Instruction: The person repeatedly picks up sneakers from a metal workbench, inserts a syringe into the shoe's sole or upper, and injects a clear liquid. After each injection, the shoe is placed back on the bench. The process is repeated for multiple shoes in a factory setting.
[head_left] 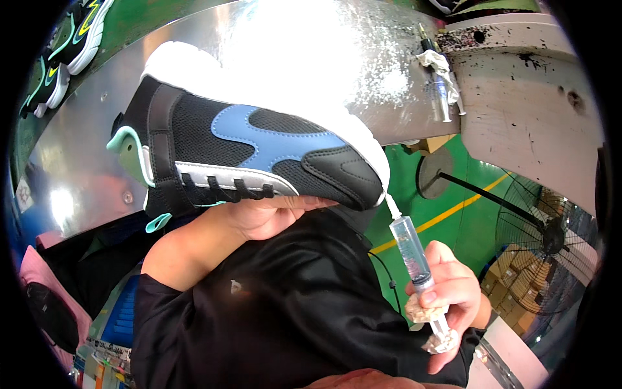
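Note:
My left hand [259,217] holds a black sneaker [253,146] from underneath, tipped on its side with the white sole up. The shoe has a blue side panel, grey strip, black laces and a mint heel tab. My right hand [447,292] grips a clear plastic syringe [411,249], thumb at the plunger end, which is crusted with dried glue. The syringe's thin white tip touches the shoe's toe where the black upper meets the white sole.
A shiny metal table [363,71] lies behind the shoe, with another syringe wrapped in cloth [442,81] near its right edge. More sneakers [71,45] sit at the upper left. A floor fan [544,253] and stacked cartons [518,285] stand on the green floor at right.

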`<state>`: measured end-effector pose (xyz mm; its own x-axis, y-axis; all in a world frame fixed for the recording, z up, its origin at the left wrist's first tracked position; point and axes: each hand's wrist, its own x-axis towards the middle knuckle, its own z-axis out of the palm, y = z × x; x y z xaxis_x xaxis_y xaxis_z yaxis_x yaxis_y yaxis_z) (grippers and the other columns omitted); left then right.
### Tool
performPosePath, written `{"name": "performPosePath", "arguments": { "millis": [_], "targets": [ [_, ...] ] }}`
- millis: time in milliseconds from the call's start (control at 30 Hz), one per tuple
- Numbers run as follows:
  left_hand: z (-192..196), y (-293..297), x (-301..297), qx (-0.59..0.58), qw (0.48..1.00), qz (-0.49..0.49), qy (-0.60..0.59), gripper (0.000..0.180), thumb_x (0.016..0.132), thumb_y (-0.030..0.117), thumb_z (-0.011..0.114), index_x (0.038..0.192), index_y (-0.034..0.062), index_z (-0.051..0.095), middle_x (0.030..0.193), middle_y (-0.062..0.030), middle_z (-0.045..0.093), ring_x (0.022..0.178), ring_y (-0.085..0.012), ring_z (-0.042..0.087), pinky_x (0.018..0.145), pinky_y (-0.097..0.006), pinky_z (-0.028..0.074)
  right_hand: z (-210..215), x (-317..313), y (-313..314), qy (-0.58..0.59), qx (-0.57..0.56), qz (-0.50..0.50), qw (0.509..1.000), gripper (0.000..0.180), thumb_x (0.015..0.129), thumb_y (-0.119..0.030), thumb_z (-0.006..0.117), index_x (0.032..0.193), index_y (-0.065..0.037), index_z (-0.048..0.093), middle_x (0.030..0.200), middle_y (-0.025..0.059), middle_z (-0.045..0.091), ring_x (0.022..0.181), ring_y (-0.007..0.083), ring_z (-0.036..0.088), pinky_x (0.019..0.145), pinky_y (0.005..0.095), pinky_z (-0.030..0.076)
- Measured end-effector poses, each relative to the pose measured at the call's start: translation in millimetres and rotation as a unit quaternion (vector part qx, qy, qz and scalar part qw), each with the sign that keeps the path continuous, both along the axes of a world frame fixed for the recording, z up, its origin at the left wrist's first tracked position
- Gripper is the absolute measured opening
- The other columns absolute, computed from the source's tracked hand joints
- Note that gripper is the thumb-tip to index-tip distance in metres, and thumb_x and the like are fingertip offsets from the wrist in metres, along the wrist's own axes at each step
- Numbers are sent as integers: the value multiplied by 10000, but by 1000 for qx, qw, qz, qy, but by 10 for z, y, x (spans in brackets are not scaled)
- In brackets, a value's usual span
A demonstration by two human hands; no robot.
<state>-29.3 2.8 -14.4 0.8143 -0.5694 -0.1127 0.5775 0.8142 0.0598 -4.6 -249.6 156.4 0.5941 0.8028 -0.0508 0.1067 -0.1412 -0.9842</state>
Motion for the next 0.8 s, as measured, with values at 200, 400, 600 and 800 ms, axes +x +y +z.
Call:
{"name": "performPosePath", "arguments": {
  "millis": [200, 400, 600, 800],
  "targets": [
    [61, -73, 168, -3, 1000, 11, -27, 367, 847, -51, 563, 1203, 30, 532, 1206, -99, 574, 1155, -212, 523, 1029, -381, 393, -170, -144, 132, -98, 25, -79, 992, 747, 565, -570, 796, 1051, -38, 597, 869, 35, 593, 631, 179, 419, 570, 293, 291],
    [253, -67, 274, -7, 1000, 22, 11, 328, 851, -19, 583, 1173, 42, 562, 1171, -79, 597, 1113, -185, 544, 1002, -358, 413, -308, -134, 342, -238, -2, -79, 968, 593, 678, -498, 748, 1008, -29, 596, 846, -6, 637, 573, 147, 408, 550, 274, 311],
    [310, -128, 312, 17, 999, 45, 7, 336, 870, 51, 586, 1202, 37, 535, 1173, -132, 584, 1090, -257, 570, 891, -329, 522, -455, -194, 402, -348, -50, -85, 932, 541, 682, -442, 748, 1027, -54, 597, 840, -14, 611, 565, 149, 352, 517, 279, 294],
    [371, -142, 339, 18, 998, 59, -4, 395, 883, 99, 580, 1254, 8, 480, 1213, -185, 553, 1135, -328, 542, 852, -320, 554, -544, -199, 421, -386, -67, -85, 916, 505, 656, -428, 763, 986, -75, 615, 753, -6, 561, 560, 156, 354, 493, 272, 286]
  ]
}}
